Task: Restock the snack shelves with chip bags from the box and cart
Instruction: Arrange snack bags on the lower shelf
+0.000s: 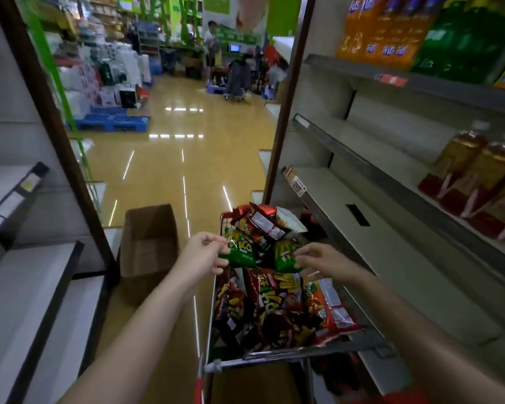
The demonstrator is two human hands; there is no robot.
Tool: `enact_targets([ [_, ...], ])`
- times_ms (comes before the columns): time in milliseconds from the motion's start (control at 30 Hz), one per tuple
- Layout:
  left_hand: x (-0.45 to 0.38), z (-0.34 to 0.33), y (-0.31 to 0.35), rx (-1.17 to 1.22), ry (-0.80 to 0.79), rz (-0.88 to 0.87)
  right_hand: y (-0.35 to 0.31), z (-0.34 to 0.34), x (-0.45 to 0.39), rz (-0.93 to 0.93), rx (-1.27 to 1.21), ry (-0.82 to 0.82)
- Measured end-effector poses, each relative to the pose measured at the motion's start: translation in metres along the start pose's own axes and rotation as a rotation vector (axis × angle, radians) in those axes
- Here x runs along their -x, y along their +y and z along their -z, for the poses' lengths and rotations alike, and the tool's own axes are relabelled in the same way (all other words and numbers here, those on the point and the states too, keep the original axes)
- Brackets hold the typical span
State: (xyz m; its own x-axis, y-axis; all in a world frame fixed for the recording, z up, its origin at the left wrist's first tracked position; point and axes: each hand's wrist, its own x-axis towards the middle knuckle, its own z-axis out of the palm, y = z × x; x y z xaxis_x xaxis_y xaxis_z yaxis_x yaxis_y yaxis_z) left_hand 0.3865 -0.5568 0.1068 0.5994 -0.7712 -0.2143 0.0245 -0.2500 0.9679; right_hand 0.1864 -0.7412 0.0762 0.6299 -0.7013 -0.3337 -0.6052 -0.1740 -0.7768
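Chip bags, glossy and crinkled, heaped in wire cart [274, 357]. Left hand [200, 255] grip closed by thumb and curled fingers on corner of green bag [241, 252], puffy foil pillow just right of that grip. Right hand [321, 259] grip spread loose, fingertips at second green bag [285, 256]; real hold not clear. Red bags [277, 307] below both grips. Brown cardboard box [149, 240], open-topped, left of left grip. Flat pale shelves [391, 258] right of right grip.
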Motion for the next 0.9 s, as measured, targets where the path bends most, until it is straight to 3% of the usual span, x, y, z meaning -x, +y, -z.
enact_targets([
  [200,-0.047,-0.062,-0.031,-0.004,0.025,0.148,0.072,-0.009,-0.074,-0.038,0.256,-0.107],
  [333,-0.067,-0.087,-0.053,-0.014,0.084,0.247,0.098,-0.031,-0.123,0.044,0.450,-0.157],
  [433,-0.074,-0.099,-0.064,-0.033,0.123,0.313,0.113,-0.041,-0.150,0.153,0.691,-0.270],
  [533,-0.079,-0.107,-0.069,-0.058,0.132,0.345,0.123,-0.049,-0.169,0.148,0.812,-0.422],
  [667,-0.088,-0.109,-0.076,-0.091,0.152,0.350,0.122,-0.052,-0.181,0.166,0.878,-0.401],
  [767,-0.092,-0.108,-0.082,-0.084,0.184,0.359,0.115,-0.030,-0.178,0.194,0.683,-0.343],
  [900,-0.100,-0.117,-0.083,-0.125,0.137,0.336,0.091,0.019,-0.166,0.087,0.009,-0.171],
])
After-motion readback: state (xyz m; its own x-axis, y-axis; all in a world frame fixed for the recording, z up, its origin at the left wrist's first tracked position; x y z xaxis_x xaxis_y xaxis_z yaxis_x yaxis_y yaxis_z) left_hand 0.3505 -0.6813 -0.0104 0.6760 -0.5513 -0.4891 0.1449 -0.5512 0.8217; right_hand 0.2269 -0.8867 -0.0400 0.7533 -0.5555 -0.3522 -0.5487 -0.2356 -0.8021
